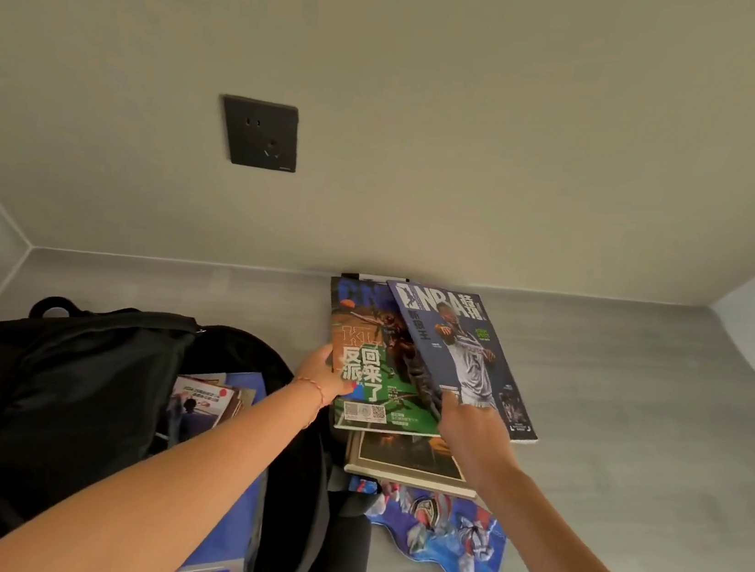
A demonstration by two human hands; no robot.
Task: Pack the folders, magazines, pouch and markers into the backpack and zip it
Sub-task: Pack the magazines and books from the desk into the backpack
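Head cam looks down at a grey desk (613, 413) set in a corner, with a beige wall behind it and a dark wall socket (260, 133) up on that wall. On the left sits the black backpack (55, 387), main compartment wide open, and you can already see stuff inside: a blue folder (234, 521) standing along the right side of the opening and some printed magazines or booklets (207, 400) tucked in behind it. To the right of the bag, near the back wall, are two basketball magazines. The left hand (323, 372) grips the left edge of the green and orange magazine (372, 366), thumb on the cover and the other fingers hidden underneath, so it's clearly holding that one. The right hand (468, 418) is on the lower edge of the blue-grey magazine (462, 354), which overlaps the green one on its right side; a finger presses on the cover, but I can't tell whether the rest of the hand is wrapped under it. Below those two lies another flat book or magazine with a pale border (410, 463), and under that, closest to the camera, a bright blue pouch (444, 530) with cartoon figures printed on it, flat on the desk just beside the backpack. I can't make out any markers in this shot.
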